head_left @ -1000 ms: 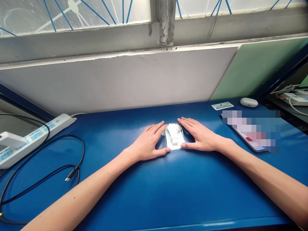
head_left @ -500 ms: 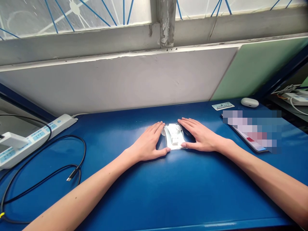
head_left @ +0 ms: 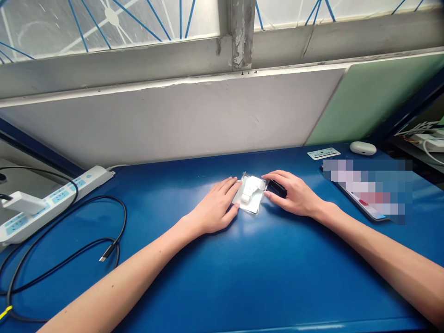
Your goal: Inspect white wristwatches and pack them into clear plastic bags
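Left hand [head_left: 215, 209] lies flat and open, fingertips touching the clear plastic packet of white parts [head_left: 252, 196] on the blue tabletop [head_left: 243, 273]. At the packet's three o'clock, right hand [head_left: 294, 198] curls over a small black oblong object [head_left: 278, 188]. At two o'clock lies a white printed label [head_left: 323, 153], its print too small to read.

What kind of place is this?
Probably an assembly or packing workstation: a blue work table, a long white power strip with a black cable, and a small clear packet of white parts.
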A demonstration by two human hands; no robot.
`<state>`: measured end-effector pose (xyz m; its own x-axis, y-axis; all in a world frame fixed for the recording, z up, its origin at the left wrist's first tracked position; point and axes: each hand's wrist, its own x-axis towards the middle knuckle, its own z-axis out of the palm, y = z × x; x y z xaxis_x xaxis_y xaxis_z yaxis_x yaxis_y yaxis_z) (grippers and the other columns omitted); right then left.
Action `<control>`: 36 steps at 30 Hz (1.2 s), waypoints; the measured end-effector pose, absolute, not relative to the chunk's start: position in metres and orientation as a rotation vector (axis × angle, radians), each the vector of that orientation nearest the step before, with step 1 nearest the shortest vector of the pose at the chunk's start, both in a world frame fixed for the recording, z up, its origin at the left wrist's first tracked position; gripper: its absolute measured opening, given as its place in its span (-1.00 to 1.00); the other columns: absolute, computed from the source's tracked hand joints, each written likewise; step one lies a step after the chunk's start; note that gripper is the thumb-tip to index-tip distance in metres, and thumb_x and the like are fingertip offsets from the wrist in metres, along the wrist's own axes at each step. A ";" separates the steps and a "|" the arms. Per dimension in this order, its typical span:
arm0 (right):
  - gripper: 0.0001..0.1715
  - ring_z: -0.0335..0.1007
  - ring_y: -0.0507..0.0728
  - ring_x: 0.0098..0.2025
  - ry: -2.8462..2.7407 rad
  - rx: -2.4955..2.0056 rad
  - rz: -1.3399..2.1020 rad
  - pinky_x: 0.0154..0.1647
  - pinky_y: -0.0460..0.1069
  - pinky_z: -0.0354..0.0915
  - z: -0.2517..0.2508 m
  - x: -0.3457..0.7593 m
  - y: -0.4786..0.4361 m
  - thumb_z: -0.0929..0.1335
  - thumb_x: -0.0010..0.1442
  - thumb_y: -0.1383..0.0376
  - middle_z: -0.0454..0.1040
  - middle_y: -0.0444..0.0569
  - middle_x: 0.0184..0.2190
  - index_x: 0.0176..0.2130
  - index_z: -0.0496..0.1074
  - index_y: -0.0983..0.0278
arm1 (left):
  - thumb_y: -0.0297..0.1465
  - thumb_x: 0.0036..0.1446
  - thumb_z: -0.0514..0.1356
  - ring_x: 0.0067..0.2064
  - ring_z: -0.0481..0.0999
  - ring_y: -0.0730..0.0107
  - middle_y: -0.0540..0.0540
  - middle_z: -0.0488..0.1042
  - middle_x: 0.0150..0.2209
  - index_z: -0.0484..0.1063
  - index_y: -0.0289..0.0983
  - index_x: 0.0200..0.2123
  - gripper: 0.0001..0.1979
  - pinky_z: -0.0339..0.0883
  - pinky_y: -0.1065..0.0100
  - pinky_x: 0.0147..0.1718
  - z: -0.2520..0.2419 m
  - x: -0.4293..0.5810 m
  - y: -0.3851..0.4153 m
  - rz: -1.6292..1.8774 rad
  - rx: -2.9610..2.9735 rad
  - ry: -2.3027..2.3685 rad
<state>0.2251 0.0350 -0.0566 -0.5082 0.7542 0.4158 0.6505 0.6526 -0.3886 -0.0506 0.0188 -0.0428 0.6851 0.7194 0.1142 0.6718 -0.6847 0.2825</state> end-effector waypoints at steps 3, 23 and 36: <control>-0.63 0.50 0.26 -0.20 -2.294 -1.079 0.227 -0.16 0.15 0.42 -0.056 0.224 0.034 0.34 0.27 0.13 0.54 0.10 -0.24 -0.01 0.45 0.27 | -0.35 0.38 -0.06 0.42 0.04 0.02 -0.32 0.16 0.36 0.12 -0.37 0.33 -0.49 0.02 -0.04 0.35 -0.046 -0.050 0.020 0.370 2.652 1.197; -0.20 0.34 0.40 0.19 -2.457 -0.960 0.424 0.16 0.28 0.34 -0.050 0.235 0.037 0.44 0.12 -0.05 0.38 0.19 0.18 0.24 0.32 0.20 | 0.15 0.17 0.13 0.37 0.10 -0.25 -0.32 0.18 0.35 0.24 -0.25 0.28 -0.21 0.05 -0.17 0.26 -0.041 -0.061 0.031 0.247 2.691 1.286; -0.26 0.41 0.38 0.15 -2.396 -1.045 0.579 0.15 0.25 0.38 -0.045 0.242 0.046 0.49 0.03 -0.06 0.45 0.13 0.14 0.13 0.47 0.18 | 0.12 0.14 0.19 0.37 0.09 -0.22 -0.35 0.20 0.33 0.29 -0.31 0.26 -0.20 0.04 -0.15 0.28 -0.041 -0.061 0.033 0.311 2.636 1.298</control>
